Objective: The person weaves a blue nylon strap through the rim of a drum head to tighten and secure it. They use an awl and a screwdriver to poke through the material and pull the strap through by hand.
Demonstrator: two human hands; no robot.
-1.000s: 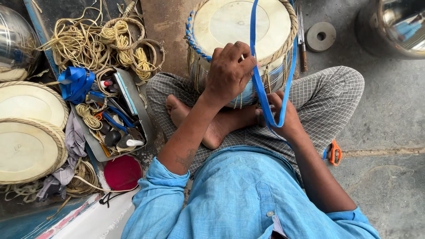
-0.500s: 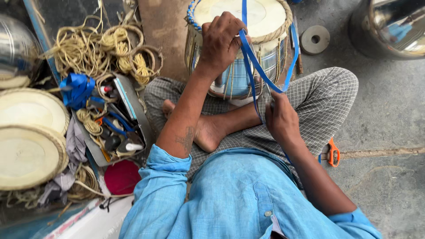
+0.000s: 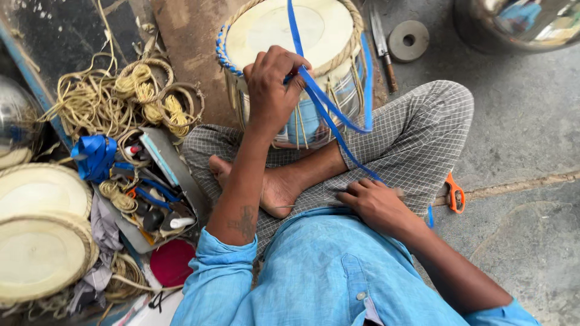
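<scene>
Left to right: our left hand [image 3: 273, 90] pinches the blue strap [image 3: 329, 108] at the drum [image 3: 290, 36] rim by the floor's far edge — thin, limp, slippery, best gripped flat; our right hand [image 3: 377, 205] closes on its tail.

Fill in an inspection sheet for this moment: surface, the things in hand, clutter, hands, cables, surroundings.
Surface: grey concrete floor; the person sits cross-legged on it.
Things in hand: round drum with a pale skin head between the knees; blue flat strap runs from its rim down to the lap.
Clutter: coils of tan cord, open tray of small tools, two loose pale drum heads, orange-handled scissors, grey ring, knife.
Hands: left hand grips the strap at the drum; right hand rests on the lap by the strap.
Cables: nothing seen.
Surroundings: shiny metal vessel at top right.
</scene>
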